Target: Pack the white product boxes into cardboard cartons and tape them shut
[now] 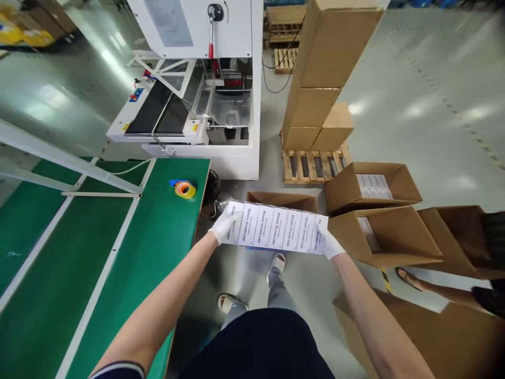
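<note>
A row of several small white boxes (pixel 272 227), printed "Minute Stream 1000", is held level in front of my body. My left hand (pixel 226 223), in a white glove, grips the row's left end. At the right end my right hand (pixel 329 242), also gloved in white, presses against the last box. Both hands squeeze the boxes together from the ends. Just beyond and partly behind the row stands an open cardboard carton (pixel 282 200); its inside is mostly hidden from me.
To my left runs a green workbench (pixel 177 226) with a yellow tape roll (pixel 185 189). A white machine (pixel 232 163) stands ahead. Open cartons (pixel 394 231) with white boxes sit to my right, near another person's foot (pixel 410 277). Stacked cartons (pixel 311 105) rest on a pallet (pixel 310 166).
</note>
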A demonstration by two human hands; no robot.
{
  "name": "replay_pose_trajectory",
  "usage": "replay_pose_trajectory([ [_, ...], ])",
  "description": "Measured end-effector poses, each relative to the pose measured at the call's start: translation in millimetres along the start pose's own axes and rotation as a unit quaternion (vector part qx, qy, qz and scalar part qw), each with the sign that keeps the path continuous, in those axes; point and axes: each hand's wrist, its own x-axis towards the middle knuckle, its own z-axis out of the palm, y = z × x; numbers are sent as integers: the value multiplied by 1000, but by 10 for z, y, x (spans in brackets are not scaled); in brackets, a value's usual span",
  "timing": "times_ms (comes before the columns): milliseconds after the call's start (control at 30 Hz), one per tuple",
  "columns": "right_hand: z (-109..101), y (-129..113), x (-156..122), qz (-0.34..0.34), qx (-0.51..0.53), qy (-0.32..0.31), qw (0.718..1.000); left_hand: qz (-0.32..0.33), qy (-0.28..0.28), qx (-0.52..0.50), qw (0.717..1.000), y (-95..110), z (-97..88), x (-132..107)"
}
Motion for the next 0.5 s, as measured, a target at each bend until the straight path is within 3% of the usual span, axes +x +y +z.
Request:
replay_pose_trajectory([
  [67,-321,-83,396,51,13,13,999,-40,-10,9,999,-19,380,496],
  [167,-681,-29,861,108,17,37,993,-114,-25,-17,993,-204,647,1020],
  [333,-969,53,1265,111,-29,52,992,-204,-17,-25,979,-584,593,1505],
  [500,-890,-4,1555,85,-104,94,986,-236,20,17,971,-929,452,1884],
])
